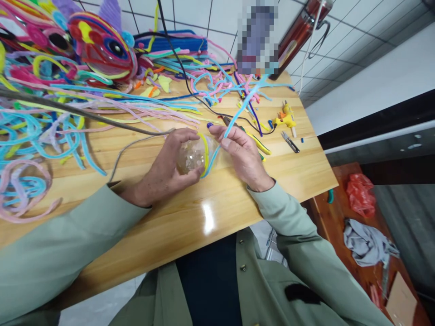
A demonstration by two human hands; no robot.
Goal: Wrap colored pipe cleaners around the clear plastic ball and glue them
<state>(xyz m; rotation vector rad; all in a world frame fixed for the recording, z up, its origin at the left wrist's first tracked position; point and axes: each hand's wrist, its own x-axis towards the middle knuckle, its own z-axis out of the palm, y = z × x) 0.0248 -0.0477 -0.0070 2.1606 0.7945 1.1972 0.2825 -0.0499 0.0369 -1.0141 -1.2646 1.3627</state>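
My left hand (170,165) is wrapped round a clear, rounded plastic piece (190,157) just above the wooden table (234,201). A yellow fuzzy strip (205,151) runs around the piece near its right end. Beside that strip, a light blue fuzzy strip (245,103) touches the piece at its lower edge and rises to the upper right. My right hand (243,154) pinches the blue strip between thumb and fingers, a little right of the clear piece.
Many coloured fuzzy strips (68,136) and a fish-like decoration (102,47) cover the back left. At the right lie a yellow glue gun (285,120) and small snips (290,142). A red flask (299,38) stands behind. Cables cross the table.
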